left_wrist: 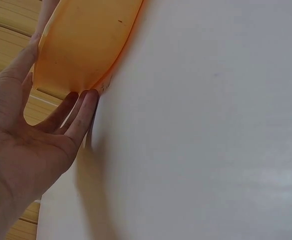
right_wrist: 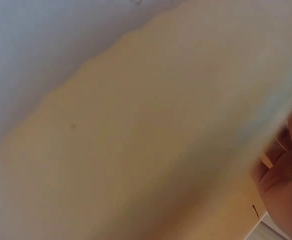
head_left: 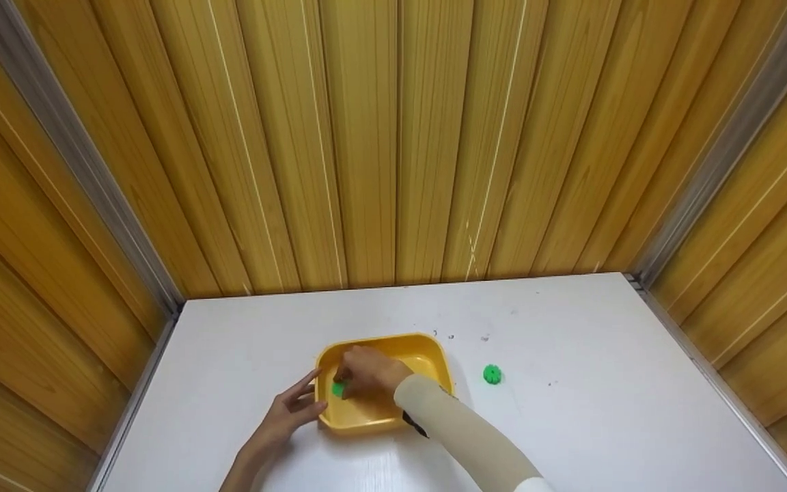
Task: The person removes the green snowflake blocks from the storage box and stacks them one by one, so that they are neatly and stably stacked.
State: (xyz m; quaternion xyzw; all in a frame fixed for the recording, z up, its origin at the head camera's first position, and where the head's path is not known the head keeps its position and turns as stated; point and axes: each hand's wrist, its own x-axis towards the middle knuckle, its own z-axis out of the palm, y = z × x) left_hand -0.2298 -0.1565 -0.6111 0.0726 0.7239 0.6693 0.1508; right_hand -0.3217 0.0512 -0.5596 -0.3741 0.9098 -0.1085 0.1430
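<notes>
A yellow-orange plastic tray (head_left: 427,362) with rounded corners stands on the white table. My right hand (head_left: 369,372) reaches down inside its left part and pinches a small green piece (head_left: 337,389), mostly covered by the fingers. In the right wrist view the sleeve (right_wrist: 136,125) fills most of the picture, and only part of the right hand (right_wrist: 285,185) shows at the edge. With fairly straight fingers, my left hand (head_left: 285,413) touches the tray's left side from outside. The left wrist view shows those fingertips (left_wrist: 90,95) against the tray's outer wall (left_wrist: 88,45).
Right of the tray, a round, notched green piece (head_left: 492,374) lies on the white table (head_left: 591,410). Small dark marks dot the tabletop behind the tray. Wood-look panels (head_left: 366,137) rise at the back and both sides.
</notes>
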